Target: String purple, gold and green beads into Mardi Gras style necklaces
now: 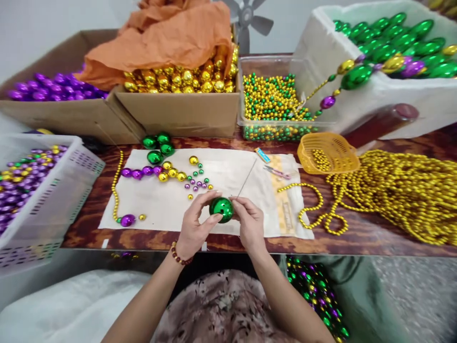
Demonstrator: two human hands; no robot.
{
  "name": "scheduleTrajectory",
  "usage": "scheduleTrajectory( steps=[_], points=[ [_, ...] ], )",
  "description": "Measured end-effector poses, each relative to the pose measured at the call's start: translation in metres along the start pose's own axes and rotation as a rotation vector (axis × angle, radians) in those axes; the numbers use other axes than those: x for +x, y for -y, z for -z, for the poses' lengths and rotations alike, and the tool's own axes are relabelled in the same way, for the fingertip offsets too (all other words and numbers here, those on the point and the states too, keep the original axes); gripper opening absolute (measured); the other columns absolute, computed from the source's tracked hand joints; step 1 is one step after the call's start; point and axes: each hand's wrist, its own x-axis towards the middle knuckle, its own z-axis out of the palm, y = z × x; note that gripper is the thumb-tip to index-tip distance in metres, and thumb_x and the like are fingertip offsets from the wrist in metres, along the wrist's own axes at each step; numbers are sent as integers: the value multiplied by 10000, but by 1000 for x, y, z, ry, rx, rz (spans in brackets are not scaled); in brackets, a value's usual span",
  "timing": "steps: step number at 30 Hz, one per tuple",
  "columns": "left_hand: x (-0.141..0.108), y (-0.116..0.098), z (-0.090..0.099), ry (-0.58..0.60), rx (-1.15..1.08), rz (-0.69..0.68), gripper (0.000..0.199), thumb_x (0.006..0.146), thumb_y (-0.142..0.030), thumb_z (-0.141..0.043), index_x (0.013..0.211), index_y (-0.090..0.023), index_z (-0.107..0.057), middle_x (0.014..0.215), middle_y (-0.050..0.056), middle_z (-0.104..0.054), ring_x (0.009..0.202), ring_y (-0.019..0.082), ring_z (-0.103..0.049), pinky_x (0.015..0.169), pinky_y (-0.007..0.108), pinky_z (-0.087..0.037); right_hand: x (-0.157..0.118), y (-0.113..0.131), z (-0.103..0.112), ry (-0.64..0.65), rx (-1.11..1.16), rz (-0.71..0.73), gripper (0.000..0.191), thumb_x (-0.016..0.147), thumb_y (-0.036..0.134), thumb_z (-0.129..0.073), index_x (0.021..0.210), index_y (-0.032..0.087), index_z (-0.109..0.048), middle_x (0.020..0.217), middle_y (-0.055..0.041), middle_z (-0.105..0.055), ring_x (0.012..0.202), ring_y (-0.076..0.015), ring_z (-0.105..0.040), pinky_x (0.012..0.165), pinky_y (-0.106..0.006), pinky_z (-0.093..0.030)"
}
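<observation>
My left hand (196,220) grips a large shiny green bead (221,208) between thumb and fingers, above the white cloth (150,205). A long thin needle (246,179) slants up and away from my right hand (251,220), its thumb and fingertips pinched on the lower end beside the bead. Whether the needle touches the bead is hidden by the fingers. Just beyond my hands lie small loose beads (198,185), gold beads (171,170), a row of purple beads (142,172) and several large green beads (154,156). On the left, a gold strand (114,190) ends near a purple bead (128,220).
Cardboard boxes (178,114), a clear bin (278,125) and a foam box (396,95) stand behind. Right of the cloth are a yellow basket (342,164) and piled gold strands (403,200). Pink snips (277,172) rest on the cloth. A white crate (82,166) stands left.
</observation>
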Motion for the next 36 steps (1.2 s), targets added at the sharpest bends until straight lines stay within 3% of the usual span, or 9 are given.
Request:
scheduleTrajectory(
  steps=[3, 7, 9, 13, 16, 22, 28, 36],
  points=[
    [-3, 2, -15, -49, 89, -95, 318, 898, -256, -648, 1210, -297, -689, 1267, 85, -657, 1274, 271, -549, 1130, 463, -401, -2, -5, 1, -41, 132, -80, 248, 723, 419, -769, 824, 194, -743, 795, -23, -748, 651, -164, -661, 551, -270, -560],
    [-7, 6, -26, -200, 309, -198, 276, 905, -204, -624, 1128, -310, -749, 1193, 76, -676, 1111, 236, -633, 1025, 412, -497, -4, -14, 1, -127, 290, -114, 244, 701, 388, -798, 848, 200, -742, 822, -24, -744, 678, -172, -672, 581, -288, -575],
    [-10, 10, -31, -206, 352, -206, 301, 929, -202, -590, 1172, -306, -735, 1200, 79, -687, 1114, 233, -645, 1026, 404, -505, -3, -17, 0, -179, 326, -104, 240, 686, 367, -807, 847, 199, -749, 844, -24, -744, 703, -165, -669, 601, -280, -572],
    [-14, 24, -41, -168, 496, -298, 546, 891, -300, -678, 1418, -245, -548, 1359, 136, -605, 1270, 280, -567, 1066, 455, -489, -2, -24, -4, -253, 346, -84, 240, 667, 338, -812, 849, 187, -769, 883, -28, -753, 765, -149, -668, 674, -248, -557],
    [-15, 35, -42, -212, 575, -318, 656, 855, -326, -730, 1457, -239, -484, 1361, 155, -555, 1280, 284, -545, 1050, 459, -499, -2, -26, -4, -242, 330, -83, 277, 668, 334, -813, 899, 185, -779, 939, -39, -765, 804, -156, -686, 695, -246, -559],
    [-7, 37, -25, -173, 255, -253, 545, 876, -243, -704, 1389, -276, -521, 1335, 120, -569, 1271, 259, -554, 1056, 456, -489, -3, -20, 17, -110, 186, -34, 308, 716, 383, -814, 938, 182, -745, 823, -48, -772, 743, -197, -728, 613, -282, -585],
    [1, 23, -13, -154, 171, -273, 437, 837, -192, -734, 1258, -274, -652, 1321, 114, -602, 1255, 267, -570, 1030, 456, -512, -20, -24, 40, -7, 5, 58, 259, 806, 409, -755, 899, 168, -741, 733, -51, -751, 607, -164, -708, 528, -230, -526],
    [31, -4, 2, -258, -159, -197, 379, 788, -230, -787, 1161, -252, -725, 1221, 94, -691, 1172, 243, -639, 985, 361, -542, -41, -39, 43, 133, -134, 185, 179, 887, 341, -674, 911, 186, -761, 659, -20, -700, 550, -134, -648, 525, -226, -526]
  ],
)
